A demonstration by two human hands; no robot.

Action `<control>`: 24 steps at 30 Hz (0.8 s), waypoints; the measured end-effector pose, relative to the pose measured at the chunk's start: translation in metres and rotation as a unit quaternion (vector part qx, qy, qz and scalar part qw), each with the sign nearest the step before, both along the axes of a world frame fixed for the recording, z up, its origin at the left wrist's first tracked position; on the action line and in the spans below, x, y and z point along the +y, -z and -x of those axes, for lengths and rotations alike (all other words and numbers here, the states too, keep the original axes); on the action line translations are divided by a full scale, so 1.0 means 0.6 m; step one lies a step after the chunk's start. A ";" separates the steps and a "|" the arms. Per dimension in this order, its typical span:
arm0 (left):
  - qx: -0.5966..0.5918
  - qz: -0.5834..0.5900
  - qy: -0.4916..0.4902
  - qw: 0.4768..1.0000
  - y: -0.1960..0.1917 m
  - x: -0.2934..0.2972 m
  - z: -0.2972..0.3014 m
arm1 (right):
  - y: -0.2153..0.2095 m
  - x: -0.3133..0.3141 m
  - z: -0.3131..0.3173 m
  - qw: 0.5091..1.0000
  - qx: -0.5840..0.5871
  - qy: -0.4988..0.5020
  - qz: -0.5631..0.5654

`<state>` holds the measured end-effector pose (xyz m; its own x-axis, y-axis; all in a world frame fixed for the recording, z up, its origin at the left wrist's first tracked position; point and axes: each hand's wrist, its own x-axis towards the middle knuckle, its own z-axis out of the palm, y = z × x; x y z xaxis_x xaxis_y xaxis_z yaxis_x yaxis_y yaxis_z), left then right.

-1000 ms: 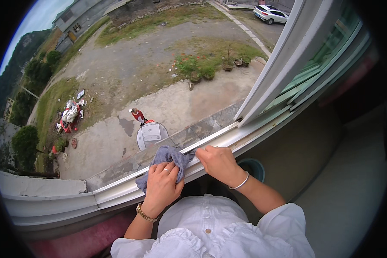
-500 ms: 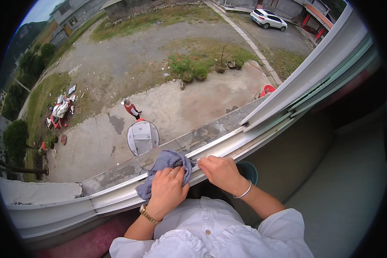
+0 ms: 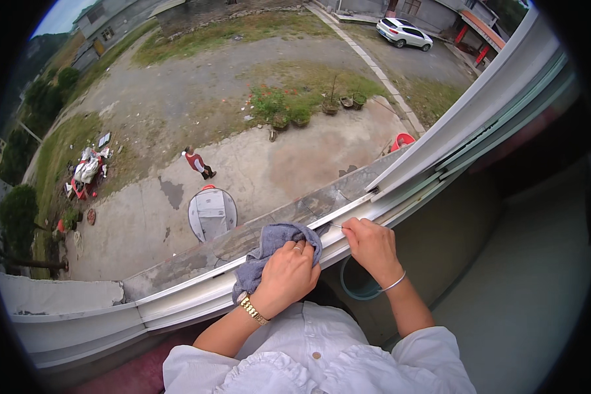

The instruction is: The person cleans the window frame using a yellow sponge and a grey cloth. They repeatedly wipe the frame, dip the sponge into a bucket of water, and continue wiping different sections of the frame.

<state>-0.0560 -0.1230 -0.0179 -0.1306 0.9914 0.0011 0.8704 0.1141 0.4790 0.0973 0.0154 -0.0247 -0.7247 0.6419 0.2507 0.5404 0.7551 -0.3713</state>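
Note:
My left hand (image 3: pixel 289 276) presses a bunched grey-blue cloth (image 3: pixel 269 244) onto the white window track (image 3: pixel 210 289), its fingers curled into the fabric. Just to the right, my right hand (image 3: pixel 375 248) pinches a thin dark stick-like tool (image 3: pixel 335 226) between thumb and fingers. The tool's visible shaft points left toward the track, close to the cloth's right edge. Its tip is too fine to make out, and my fingers cover the other end.
Below my right wrist stands a teal bucket (image 3: pixel 360 293) on the inner side. A sliding sash (image 3: pixel 459 111) rises at right. Beyond a concrete ledge (image 3: pixel 177 262), a person (image 3: pixel 196 161) stands in the yard below near a pale-topped oval object (image 3: pixel 213 215); potted plants (image 3: pixel 299 117) lie farther off.
Both hands have moved right along the track, the left bringing the cloth with it. More of the thin tool shows now, and the bucket is less covered. The person below has shifted slightly.

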 end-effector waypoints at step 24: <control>0.165 -0.044 0.098 0.980 0.020 0.033 -0.012 | 0.032 -0.055 -0.177 0.945 0.265 0.114 0.155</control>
